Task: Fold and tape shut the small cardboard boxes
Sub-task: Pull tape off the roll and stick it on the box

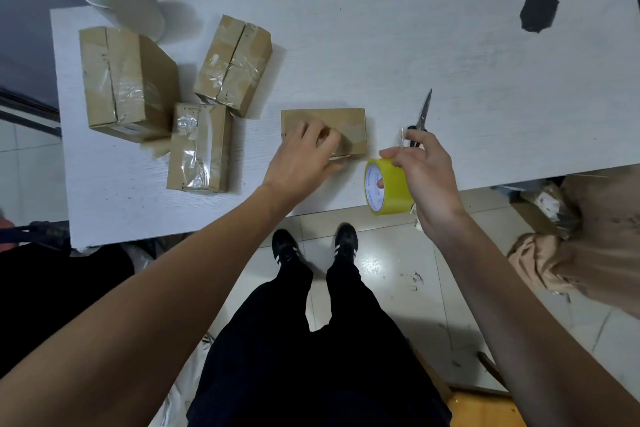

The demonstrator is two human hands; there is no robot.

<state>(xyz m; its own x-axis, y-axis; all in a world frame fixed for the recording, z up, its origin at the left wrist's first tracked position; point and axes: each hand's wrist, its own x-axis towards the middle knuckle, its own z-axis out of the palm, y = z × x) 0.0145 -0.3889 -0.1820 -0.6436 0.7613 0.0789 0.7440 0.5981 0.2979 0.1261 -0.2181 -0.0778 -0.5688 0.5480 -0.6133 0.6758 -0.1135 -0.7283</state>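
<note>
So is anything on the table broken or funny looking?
Yes. The table has a dark ragged patch near its far right corner, as if the white surface is torn away. The three taped boxes lie crooked, with wrinkled tape.

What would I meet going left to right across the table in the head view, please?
Big taped box → low taped box → left hand on the untaped box → tape roll in the right hand → dark patch.

Left hand flat — right hand gripping.
</note>
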